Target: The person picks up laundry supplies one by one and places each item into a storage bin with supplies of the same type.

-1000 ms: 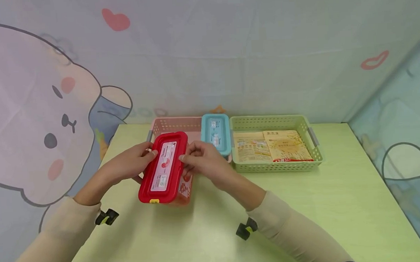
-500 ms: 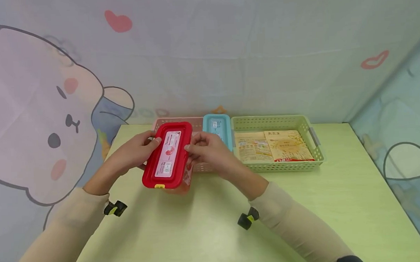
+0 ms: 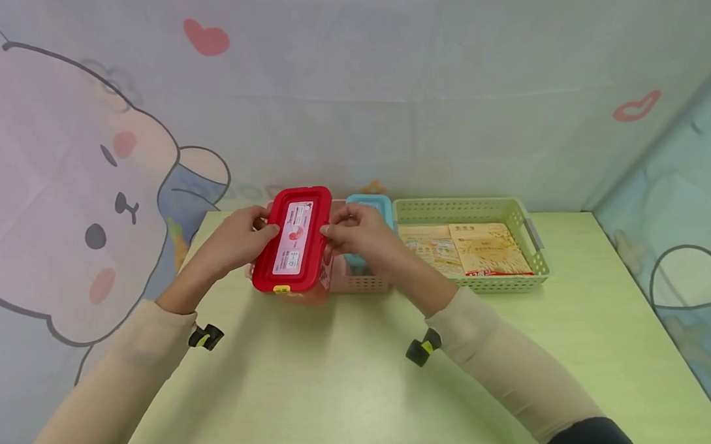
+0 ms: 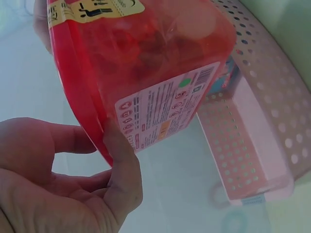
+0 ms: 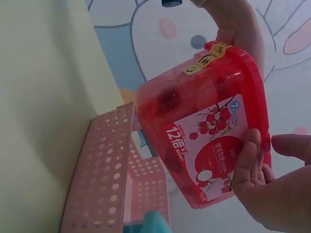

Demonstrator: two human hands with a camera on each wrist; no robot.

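Note:
Both hands carry a red plastic tub (image 3: 293, 240) with a red lid and see-through body. My left hand (image 3: 243, 242) pinches the lid's left rim, thumb on top and fingers beneath, as the left wrist view confirms. On the opposite side, my right hand (image 3: 364, 238) grips the rim the same way. A berry-printed label (image 5: 214, 150) faces the right wrist camera, and a yellow seal (image 3: 282, 288) crosses the lid's near end. The tub hangs above the table, tilted, overlapping the pink basket (image 3: 360, 284) in the head view. Much of that basket is hidden behind it.
A blue-lidded box (image 3: 371, 199) stands in the pink basket's right part, partly covered by my right hand. Beside it, a green basket (image 3: 469, 284) holds tan packets (image 3: 488, 247). A printed cloth (image 3: 421, 82) hangs behind the light-green table (image 3: 361, 372).
Both hands have moved the red tub away from me and slightly right, toward the pink basket. Their hold on its rim looks unchanged.

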